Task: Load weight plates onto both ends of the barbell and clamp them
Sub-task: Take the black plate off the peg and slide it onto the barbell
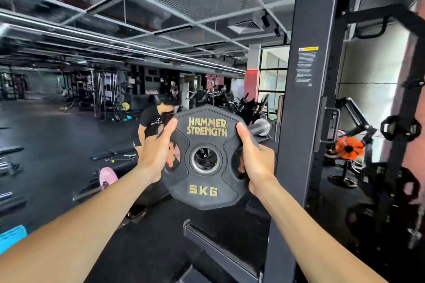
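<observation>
I hold a black 5 kg weight plate (203, 181) with gold lettering upright in front of me, its face toward the camera. My left hand (156, 156) grips its left rim through a handle slot, and my right hand (255, 158) grips its right rim the same way. The steel end of the barbell sleeve (261, 127) pokes out just behind the plate's upper right edge, above and right of the plate's centre hole (204, 159). The rest of the barbell is hidden behind the plate and the rack.
A black rack upright (308, 99) stands close on the right, with a rack base beam (220, 253) low in front. A person in a black shirt (151, 122) bends over behind the plate. Bars and benches (112, 155) lie on the dark floor at left.
</observation>
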